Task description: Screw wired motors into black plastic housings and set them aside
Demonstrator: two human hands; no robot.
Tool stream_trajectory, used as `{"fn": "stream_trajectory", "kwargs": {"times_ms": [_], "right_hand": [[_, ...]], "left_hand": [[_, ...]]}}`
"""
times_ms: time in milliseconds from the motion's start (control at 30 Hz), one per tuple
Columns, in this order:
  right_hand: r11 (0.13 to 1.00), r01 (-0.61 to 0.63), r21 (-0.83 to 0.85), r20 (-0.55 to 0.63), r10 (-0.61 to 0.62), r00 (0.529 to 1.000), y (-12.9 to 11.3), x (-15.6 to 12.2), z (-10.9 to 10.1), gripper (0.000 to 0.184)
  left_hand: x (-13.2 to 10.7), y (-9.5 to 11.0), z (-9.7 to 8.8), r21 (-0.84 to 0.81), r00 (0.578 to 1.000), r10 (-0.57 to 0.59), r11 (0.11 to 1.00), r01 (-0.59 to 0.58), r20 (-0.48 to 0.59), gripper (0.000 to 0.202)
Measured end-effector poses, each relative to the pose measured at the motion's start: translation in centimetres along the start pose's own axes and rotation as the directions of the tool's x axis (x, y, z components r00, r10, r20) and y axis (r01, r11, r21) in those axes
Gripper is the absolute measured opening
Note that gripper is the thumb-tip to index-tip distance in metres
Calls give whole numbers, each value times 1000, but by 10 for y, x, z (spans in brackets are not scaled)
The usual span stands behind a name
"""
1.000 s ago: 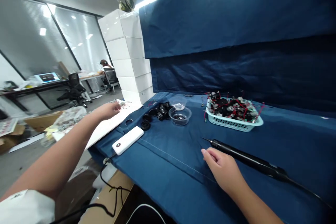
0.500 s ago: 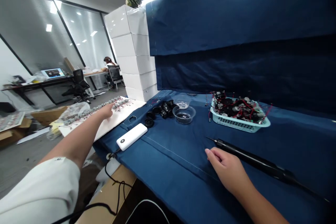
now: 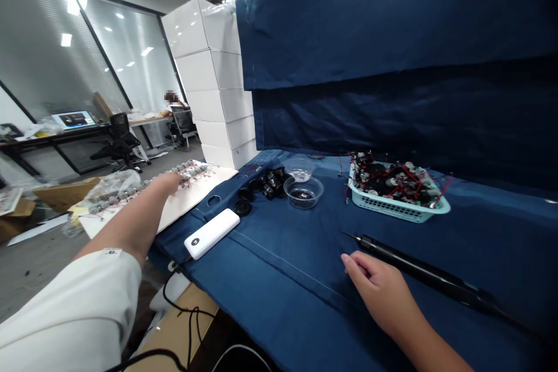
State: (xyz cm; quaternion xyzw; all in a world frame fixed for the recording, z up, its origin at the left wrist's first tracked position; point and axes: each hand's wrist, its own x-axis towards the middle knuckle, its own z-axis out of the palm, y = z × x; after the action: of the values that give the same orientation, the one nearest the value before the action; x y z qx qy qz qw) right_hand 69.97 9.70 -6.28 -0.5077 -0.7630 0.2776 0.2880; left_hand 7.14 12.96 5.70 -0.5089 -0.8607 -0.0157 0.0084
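My left hand [image 3: 168, 183] reaches over a white board [image 3: 192, 200], at a long row of small metal parts joined by red wires [image 3: 192, 173]. Its fingers are bunched at the row, and I cannot tell whether they hold anything. My right hand [image 3: 377, 293] rests on the blue cloth [image 3: 279, 261], its fingers apart and empty. Just beyond those fingers lies a black soldering iron [image 3: 418, 270] with a thin metal tip. A white power bank [image 3: 211, 233] lies between my hands.
Farther back stand a light-blue plastic basket [image 3: 394, 207] of dark parts with red wires, clear plastic bowls [image 3: 303, 192], and black parts [image 3: 272, 183]. Hanging blue cloth [image 3: 370, 29] and stacked white boxes [image 3: 209, 81] close the back. A co-worker [image 3: 174, 106] sits beyond them.
My left sleeve shows more at lower left, and my left hand sits slightly farther left over the row. The view has swung a little. My right hand stays beside the iron.
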Motion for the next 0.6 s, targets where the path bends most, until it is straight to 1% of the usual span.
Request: {"fn": "stream_trajectory", "kwargs": {"times_ms": [167,300,400,600], "right_hand": [[1000,-9,-1,2,9,1000,2,-2,1,55],[1000,-22,2,7,22,1000,1,-2,1,56],[999,-40,7,15,40,999,0,-1,0,56],[999,-54,3,54,54,997,-3,0,-2,57]], "left_hand": [[-19,7,-4,72,995,-70,995,65,77,36],[-30,15,-10,70,989,-115,992,109,89,37],[-40,20,-17,32,988,-130,991,127,84,38],[-57,25,-24,-105,993,-112,988,116,50,40]]}}
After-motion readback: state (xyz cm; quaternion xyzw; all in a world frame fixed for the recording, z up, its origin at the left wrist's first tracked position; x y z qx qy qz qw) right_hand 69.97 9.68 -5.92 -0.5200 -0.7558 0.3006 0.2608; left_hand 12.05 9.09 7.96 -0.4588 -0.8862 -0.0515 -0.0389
